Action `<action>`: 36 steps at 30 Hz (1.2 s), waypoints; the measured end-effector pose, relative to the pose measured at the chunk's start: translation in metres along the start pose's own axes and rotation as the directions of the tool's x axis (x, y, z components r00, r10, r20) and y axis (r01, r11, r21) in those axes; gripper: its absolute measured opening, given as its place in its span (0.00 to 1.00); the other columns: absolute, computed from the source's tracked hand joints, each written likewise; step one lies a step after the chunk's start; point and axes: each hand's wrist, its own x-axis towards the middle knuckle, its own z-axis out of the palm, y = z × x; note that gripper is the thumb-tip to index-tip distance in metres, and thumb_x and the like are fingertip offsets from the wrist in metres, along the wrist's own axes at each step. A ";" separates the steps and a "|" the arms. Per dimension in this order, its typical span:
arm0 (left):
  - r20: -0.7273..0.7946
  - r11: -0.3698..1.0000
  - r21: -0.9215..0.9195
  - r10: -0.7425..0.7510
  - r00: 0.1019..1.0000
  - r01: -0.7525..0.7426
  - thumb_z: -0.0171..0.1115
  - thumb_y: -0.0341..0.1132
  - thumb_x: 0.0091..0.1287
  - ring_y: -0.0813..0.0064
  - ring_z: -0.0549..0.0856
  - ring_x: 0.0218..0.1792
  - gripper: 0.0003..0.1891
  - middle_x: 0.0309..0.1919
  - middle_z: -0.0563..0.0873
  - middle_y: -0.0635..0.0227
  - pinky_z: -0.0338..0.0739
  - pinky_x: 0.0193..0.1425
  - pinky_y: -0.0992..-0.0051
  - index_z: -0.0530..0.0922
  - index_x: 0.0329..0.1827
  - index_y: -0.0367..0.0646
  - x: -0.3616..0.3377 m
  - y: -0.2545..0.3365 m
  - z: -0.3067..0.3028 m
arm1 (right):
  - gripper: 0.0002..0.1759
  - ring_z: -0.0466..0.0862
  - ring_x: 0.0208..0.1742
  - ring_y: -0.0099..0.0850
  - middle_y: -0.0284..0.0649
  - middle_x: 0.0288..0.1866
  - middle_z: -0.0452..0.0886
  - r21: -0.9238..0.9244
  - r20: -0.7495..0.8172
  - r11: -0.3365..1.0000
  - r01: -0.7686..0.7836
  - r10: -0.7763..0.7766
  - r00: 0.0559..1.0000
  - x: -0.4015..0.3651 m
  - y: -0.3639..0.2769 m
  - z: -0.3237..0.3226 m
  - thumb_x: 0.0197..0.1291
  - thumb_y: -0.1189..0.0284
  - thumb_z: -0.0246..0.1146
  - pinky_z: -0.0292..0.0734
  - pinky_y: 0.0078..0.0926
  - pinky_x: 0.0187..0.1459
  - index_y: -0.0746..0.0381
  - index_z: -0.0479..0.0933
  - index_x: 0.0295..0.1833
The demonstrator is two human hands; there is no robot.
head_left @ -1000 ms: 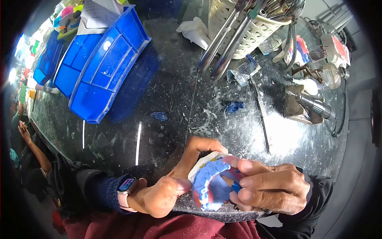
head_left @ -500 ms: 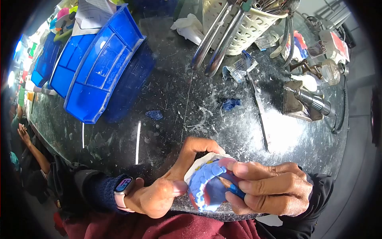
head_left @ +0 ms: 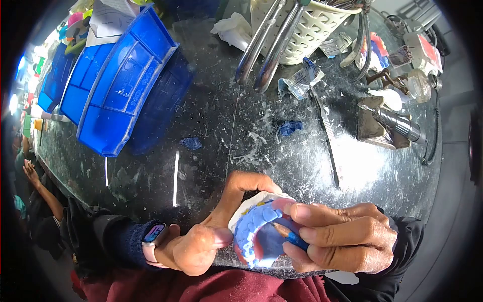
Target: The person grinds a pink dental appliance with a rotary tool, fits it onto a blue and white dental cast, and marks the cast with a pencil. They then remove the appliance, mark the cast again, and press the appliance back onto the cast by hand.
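Note:
Near the table's front edge, my left hand (head_left: 201, 249) is wrapped around a dental model (head_left: 259, 221), thumb on its left side and a bent finger behind it. The model has a white plaster base, a blue wax arch of teeth and pink parts at its ends. My right hand (head_left: 352, 236) pinches a blue pencil (head_left: 293, 235), whose sharpened wooden tip points into the hollow inside the arch. The right thumb and fingertips are right at the pink end of the model. Most of the pencil is hidden behind the fingers.
Blue bins (head_left: 108, 128) stand at the left, and a white basket (head_left: 329, 25) of metal tools at the back. A thin metal instrument (head_left: 326, 133), blue scraps (head_left: 290, 128) and a rotary handpiece (head_left: 397, 125) lie ahead. Another person's hand (head_left: 31, 172) shows far left.
The dental model has shifted slightly left and tilted a little in my left hand. The pencil tip has moved slightly left with it. The whole view has shifted a little.

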 end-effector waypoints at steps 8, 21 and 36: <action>-0.004 1.000 -0.006 -0.006 1.000 0.006 0.41 0.55 0.60 0.67 0.67 0.59 0.37 0.55 0.65 0.54 0.58 0.63 0.67 0.50 0.62 0.32 0.000 0.002 0.001 | 0.15 0.80 0.49 0.46 0.42 0.35 0.77 0.013 0.022 0.999 -0.051 0.050 0.998 0.000 -0.004 -0.003 0.38 0.87 0.71 0.85 0.32 0.40 0.66 0.73 0.32; -0.005 1.000 -0.016 -0.016 1.000 0.016 0.42 0.49 0.54 0.67 0.67 0.59 0.37 0.55 0.65 0.53 0.58 0.63 0.67 0.50 0.62 0.32 0.000 0.004 0.002 | 0.17 0.79 0.50 0.49 0.44 0.38 0.77 0.073 0.035 0.994 -0.076 0.074 0.997 -0.001 -0.004 -0.005 0.37 0.89 0.71 0.84 0.34 0.43 0.69 0.74 0.34; 0.096 1.000 -0.018 0.006 0.995 -0.004 0.40 0.48 0.52 0.67 0.68 0.59 0.36 0.55 0.67 0.54 0.59 0.64 0.67 0.52 0.61 0.33 0.003 0.005 -0.006 | 0.17 0.83 0.46 0.41 0.40 0.36 0.78 0.008 0.050 1.000 0.020 -0.021 0.999 0.001 0.001 -0.006 0.35 0.83 0.75 0.84 0.30 0.43 0.65 0.76 0.32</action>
